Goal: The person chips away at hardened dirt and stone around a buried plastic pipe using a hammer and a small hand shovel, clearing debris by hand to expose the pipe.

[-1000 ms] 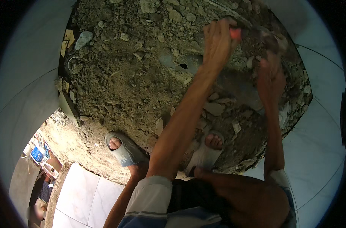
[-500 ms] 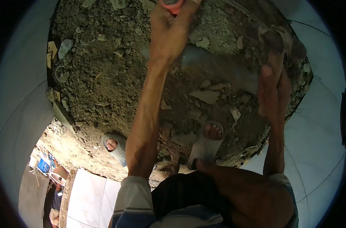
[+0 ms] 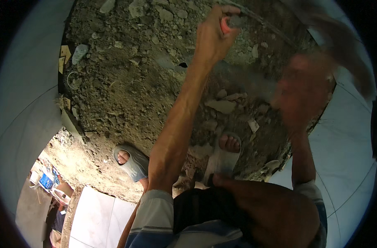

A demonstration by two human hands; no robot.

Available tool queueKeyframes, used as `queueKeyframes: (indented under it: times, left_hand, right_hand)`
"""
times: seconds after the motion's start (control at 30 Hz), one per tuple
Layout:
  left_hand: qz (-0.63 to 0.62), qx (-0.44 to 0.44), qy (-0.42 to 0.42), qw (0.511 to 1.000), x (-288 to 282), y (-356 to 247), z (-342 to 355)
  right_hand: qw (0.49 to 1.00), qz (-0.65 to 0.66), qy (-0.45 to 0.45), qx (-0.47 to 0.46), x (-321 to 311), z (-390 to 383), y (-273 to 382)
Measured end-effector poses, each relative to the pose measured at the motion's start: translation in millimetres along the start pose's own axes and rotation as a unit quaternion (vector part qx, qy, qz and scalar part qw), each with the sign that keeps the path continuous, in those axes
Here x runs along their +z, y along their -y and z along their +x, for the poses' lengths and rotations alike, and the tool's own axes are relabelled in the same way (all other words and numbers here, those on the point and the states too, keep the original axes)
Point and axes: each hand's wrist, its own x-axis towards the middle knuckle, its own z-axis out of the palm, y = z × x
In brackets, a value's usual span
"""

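My left hand [image 3: 213, 39] is closed around a chisel [image 3: 225, 25] with a red grip; its round grey top shows above the fist. Its lower end is hidden by the hand. At the right, my right hand [image 3: 302, 91] is smeared by motion, its fingers wrapped round the handle of a hammer. The hammer [image 3: 348, 47] is a dark blur, raised near the tile edge. Below and between the hands, a greyish pipe [image 3: 254, 82] lies partly sunk in the soil, with a small dark hole at its left part.
Broken soil and rubble [image 3: 114, 82] fill the pit, with a flat stone shard [image 3: 221, 106] in it. My sandalled feet [image 3: 130, 161] stand at its near side. White tiles [image 3: 341, 140] border both sides. A blue packet [image 3: 46, 181] and clutter lie lower left.
My left hand has moved right and slightly nearer with the chisel. My right hand has swung the hammer up and to the right, now blurred.
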Motion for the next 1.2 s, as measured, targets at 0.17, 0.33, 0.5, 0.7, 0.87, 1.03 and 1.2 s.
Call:
queueKeyframes:
  times: [0.17, 0.33, 0.5, 0.7, 0.87, 1.03, 1.2]
  left_hand:
    - [-0.026, -0.018, 0.0, 0.999, -1, 6, -6]
    - [-0.01, -0.033, 0.003, 0.999, 4, 5, 1]
    - [0.005, -0.048, -0.016, 0.999, 5, 13, -14]
    - [-0.036, -0.115, -0.007, 0.993, 15, 0, 8]
    - [-0.069, -0.079, -0.026, 0.994, 10, 10, -2]
    - [-0.051, -0.098, -0.013, 0.994, 2, 8, 0]
    - [-0.021, -0.031, -0.054, 0.998, 22, 21, 14]
  right_hand:
    - [0.935, 0.096, 0.174, 0.293, -18, 30, 63]
    - [0.951, 0.31, -0.002, -0.006, -51, 29, 23]
    - [0.973, -0.113, 0.145, 0.142, 18, 35, 40]
    - [0.985, 0.076, 0.01, 0.153, -46, -7, -95]
    - [0.899, -0.398, 0.046, -0.178, -8, -12, -91]
    - [0.878, -0.406, 0.084, -0.239, -38, 14, -87]
    - [0.922, -0.357, 0.041, -0.141, 15, -2, -78]
